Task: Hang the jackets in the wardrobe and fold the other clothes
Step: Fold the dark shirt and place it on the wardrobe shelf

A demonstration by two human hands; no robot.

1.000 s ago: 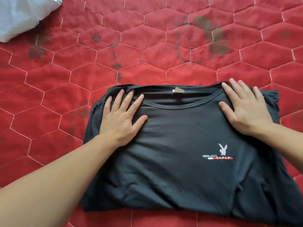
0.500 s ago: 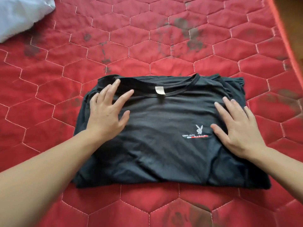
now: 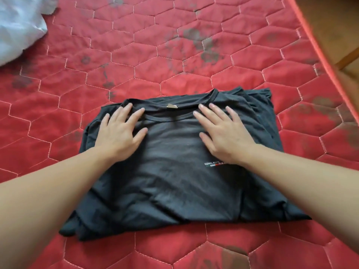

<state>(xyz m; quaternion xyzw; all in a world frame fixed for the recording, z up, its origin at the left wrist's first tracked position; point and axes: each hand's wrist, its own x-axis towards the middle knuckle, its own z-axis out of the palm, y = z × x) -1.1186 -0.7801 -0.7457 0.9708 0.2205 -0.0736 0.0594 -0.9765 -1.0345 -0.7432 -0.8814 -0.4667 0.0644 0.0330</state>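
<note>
Hands of mine lie flat on the dark grey, almost black cotton T-shirt (image 3: 174,171), which is folded into a rough rectangle and lies in the middle of the red quilted mattress cover with hexagon stitching (image 3: 194,55). My left hand (image 3: 118,134) presses on the left part of the shirt, just below the collar; its fingers (image 3: 127,110) are straight and spread, and they hold nothing. My right hand (image 3: 225,136) presses on the right part in the same way, with the fingers (image 3: 213,109) stretched out and their tips reaching the round neckline (image 3: 171,118). Between my two hands, at the back of the collar, I see a small pale label (image 3: 172,106). Under my right wrist there is a small white printed logo with a red and green stripe (image 3: 213,164), partly hidden by my forearm. The folded sleeves make thicker layers on the right side and at the near left corner of the shirt. At the far left corner of the bed lies a crumpled white cloth (image 3: 19,26), well apart from the shirt. The cover has dark stains in several places. At the right edge I see a brown wooden floor (image 3: 334,20).
</note>
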